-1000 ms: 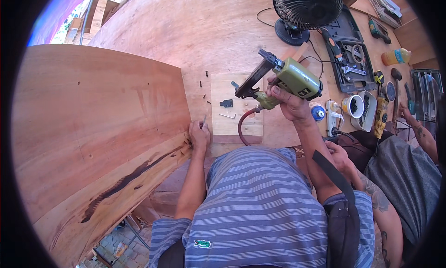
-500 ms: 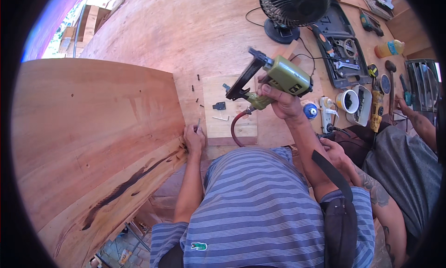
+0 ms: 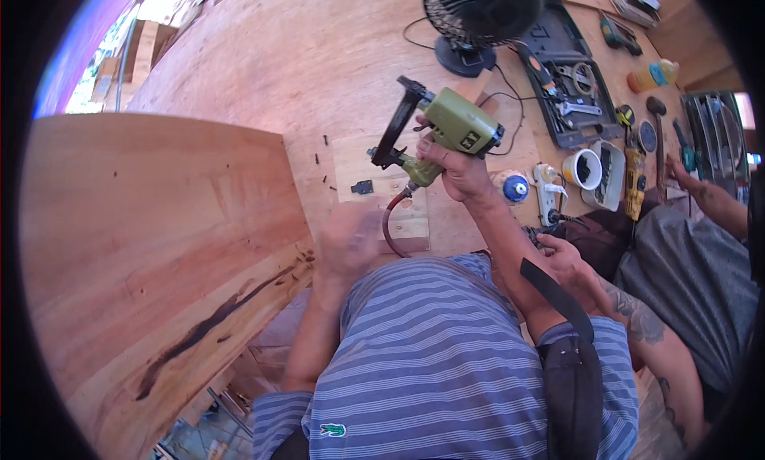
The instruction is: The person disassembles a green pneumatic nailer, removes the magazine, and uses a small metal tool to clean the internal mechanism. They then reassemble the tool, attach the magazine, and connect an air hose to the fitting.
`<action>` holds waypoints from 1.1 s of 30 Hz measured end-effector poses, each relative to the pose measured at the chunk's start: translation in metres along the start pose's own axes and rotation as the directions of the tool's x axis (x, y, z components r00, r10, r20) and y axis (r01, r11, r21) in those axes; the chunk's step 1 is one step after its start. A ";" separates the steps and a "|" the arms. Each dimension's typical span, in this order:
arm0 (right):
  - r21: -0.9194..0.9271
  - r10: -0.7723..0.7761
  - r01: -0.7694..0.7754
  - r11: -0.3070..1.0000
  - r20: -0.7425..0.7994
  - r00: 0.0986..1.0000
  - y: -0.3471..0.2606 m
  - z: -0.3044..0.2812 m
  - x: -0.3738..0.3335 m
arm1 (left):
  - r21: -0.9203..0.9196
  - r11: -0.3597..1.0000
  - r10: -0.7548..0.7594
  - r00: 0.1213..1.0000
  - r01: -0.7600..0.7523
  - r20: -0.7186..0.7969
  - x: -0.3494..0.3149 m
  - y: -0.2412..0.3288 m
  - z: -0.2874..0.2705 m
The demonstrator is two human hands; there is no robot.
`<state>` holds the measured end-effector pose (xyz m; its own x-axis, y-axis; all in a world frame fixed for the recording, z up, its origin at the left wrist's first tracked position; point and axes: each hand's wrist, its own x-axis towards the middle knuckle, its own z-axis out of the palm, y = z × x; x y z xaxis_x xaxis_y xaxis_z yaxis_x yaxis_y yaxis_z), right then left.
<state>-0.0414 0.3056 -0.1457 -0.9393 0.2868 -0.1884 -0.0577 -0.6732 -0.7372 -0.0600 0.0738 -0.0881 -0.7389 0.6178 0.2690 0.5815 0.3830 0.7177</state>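
My right hand (image 3: 456, 167) is wrapped round the handle of a green pneumatic stapler (image 3: 462, 123), held up over the worktable with its black magazine to the left. A red air hose (image 3: 388, 221) curves down from the handle. Beneath lies a pale wooden board (image 3: 413, 221) with a small black metal plate (image 3: 362, 186) on it. My left hand (image 3: 351, 237) is smeared by motion over the board's near left corner; its fingers and anything in them cannot be made out. Several small dark screws (image 3: 316, 159) lie left of the board.
An upright plywood panel (image 3: 167, 197) stands at left. Beyond the stapler are a black fan (image 3: 466, 57) and an open tool case (image 3: 570, 81). A blue-capped bottle (image 3: 515, 189), a power strip (image 3: 548, 193) and a white tub (image 3: 582, 169) stand at right, near a co-worker's hand (image 3: 564, 254).
My left hand has moved right and up from beside the panel, where it pinched something small, towards the board. The L-shaped hex key on the board is no longer visible. My right hand still holds the stapler.
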 end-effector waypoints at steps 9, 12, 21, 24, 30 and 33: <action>-0.242 0.061 -0.078 0.967 -0.077 0.995 -0.025 0.026 -0.006 | 0.159 0.965 0.122 0.893 -0.208 0.432 0.087 0.101 0.032; -0.110 0.046 -0.055 0.992 -0.087 0.995 -0.031 0.032 -0.011 | 0.168 0.954 0.162 0.898 -0.248 0.409 0.087 0.102 0.036; 0.073 0.085 -0.080 0.994 -0.057 0.995 -0.024 0.036 -0.013 | 0.129 0.972 0.132 0.909 -0.197 0.396 0.084 0.096 0.046; 0.080 0.102 -0.099 0.992 -0.033 0.994 -0.024 0.033 -0.011 | 0.134 0.970 0.138 0.909 -0.205 0.392 0.083 0.092 0.053; 0.129 0.115 -0.108 0.986 -0.042 0.992 -0.015 0.023 -0.008 | 0.160 0.968 0.105 0.889 -0.194 0.446 0.087 0.091 0.056; 0.137 0.120 -0.112 0.984 -0.056 0.991 -0.022 0.037 -0.014 | 0.161 0.968 0.099 0.883 -0.192 0.459 0.086 0.090 0.055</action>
<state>-0.0396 0.2911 -0.1028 -0.9189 0.2415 -0.3120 0.0019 -0.7880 -0.6157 -0.0530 0.1995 -0.0360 -0.4385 0.8986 0.0135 0.7597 0.3626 0.5398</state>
